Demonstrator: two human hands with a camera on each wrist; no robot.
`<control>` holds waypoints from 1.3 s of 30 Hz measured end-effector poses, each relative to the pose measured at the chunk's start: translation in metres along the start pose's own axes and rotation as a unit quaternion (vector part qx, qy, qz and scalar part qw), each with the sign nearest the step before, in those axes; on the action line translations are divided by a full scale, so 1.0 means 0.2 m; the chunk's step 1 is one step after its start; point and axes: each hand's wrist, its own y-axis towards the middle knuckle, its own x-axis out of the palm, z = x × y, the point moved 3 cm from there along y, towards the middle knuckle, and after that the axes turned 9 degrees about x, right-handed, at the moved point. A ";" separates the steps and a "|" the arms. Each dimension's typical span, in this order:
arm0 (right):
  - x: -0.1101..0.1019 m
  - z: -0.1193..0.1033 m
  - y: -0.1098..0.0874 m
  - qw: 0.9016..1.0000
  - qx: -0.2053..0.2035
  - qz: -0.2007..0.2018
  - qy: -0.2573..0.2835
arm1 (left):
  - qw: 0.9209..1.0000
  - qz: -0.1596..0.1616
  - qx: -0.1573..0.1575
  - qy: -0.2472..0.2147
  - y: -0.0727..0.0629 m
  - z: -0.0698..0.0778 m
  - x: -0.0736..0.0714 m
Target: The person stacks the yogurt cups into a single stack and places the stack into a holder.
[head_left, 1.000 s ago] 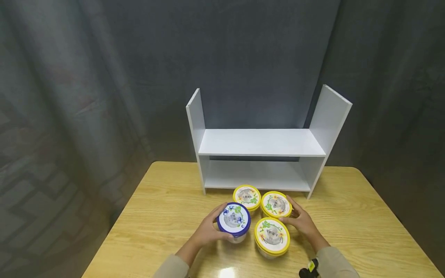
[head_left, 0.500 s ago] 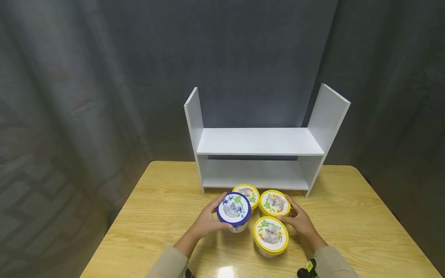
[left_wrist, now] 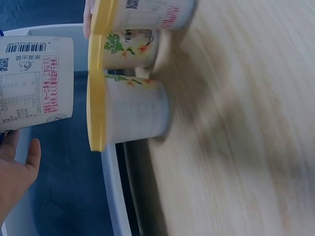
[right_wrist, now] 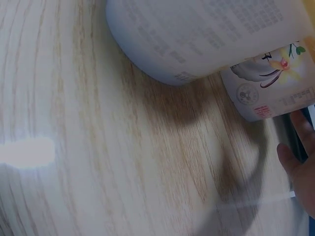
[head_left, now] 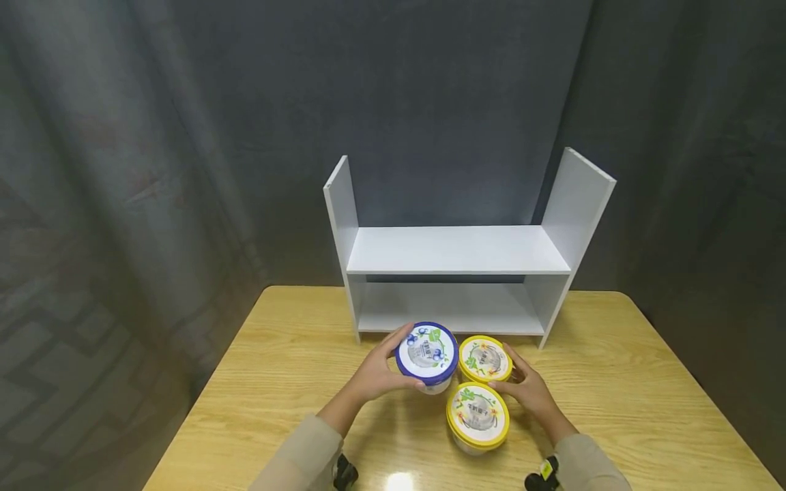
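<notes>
Arms point(head_left: 303, 453) outstretched, left hand point(head_left: 376, 376) clasps blue-lidded tub point(head_left: 426, 351), right hand point(head_left: 537, 397) yellow-lidded tub point(head_left: 485, 359).

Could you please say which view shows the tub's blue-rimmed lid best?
The head view: the blue-rimmed lid faces up almost unobstructed, its blueberry print clear. The left wrist view catches only blue slivers at the image's left edge, beside the printed tub; the right wrist view shows none of it.

Left tub point(head_left: 426, 353) is blue-rimmed with blueberries, right tub point(head_left: 486, 359) yellow-rimmed, kinda flowery; white shelf point(head_left: 457, 249), wood-grain table point(head_left: 282, 354).
</notes>
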 end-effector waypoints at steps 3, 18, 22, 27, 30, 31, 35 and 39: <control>0.00 0.00 0.00 1.000 -0.003 0.006 -0.003 | 1.000 -0.005 -0.003 -0.003 0.03 0.01 0.01; -0.01 -0.01 0.01 1.000 0.004 0.007 0.005 | 0.998 0.001 -0.040 -0.049 0.20 0.01 0.12; -0.01 -0.01 0.01 1.000 0.002 0.007 0.007 | 0.998 0.000 -0.047 -0.052 0.24 0.01 0.15; -0.01 0.00 0.01 1.000 0.002 0.011 0.009 | 0.996 -0.004 -0.064 -0.058 0.29 0.01 0.20; -0.01 0.00 0.00 1.000 0.006 0.013 0.014 | 0.996 -0.002 -0.070 -0.049 0.31 0.00 0.22; -0.01 -0.01 0.00 1.000 0.007 0.012 0.014 | 0.996 -0.001 -0.071 -0.044 0.32 0.00 0.23; -0.02 -0.01 0.00 1.000 0.007 0.008 0.014 | 0.996 0.002 -0.081 -0.032 0.35 0.00 0.27; -0.02 -0.02 -0.01 1.000 0.009 0.002 0.020 | 0.995 0.004 -0.093 -0.030 0.37 0.00 0.30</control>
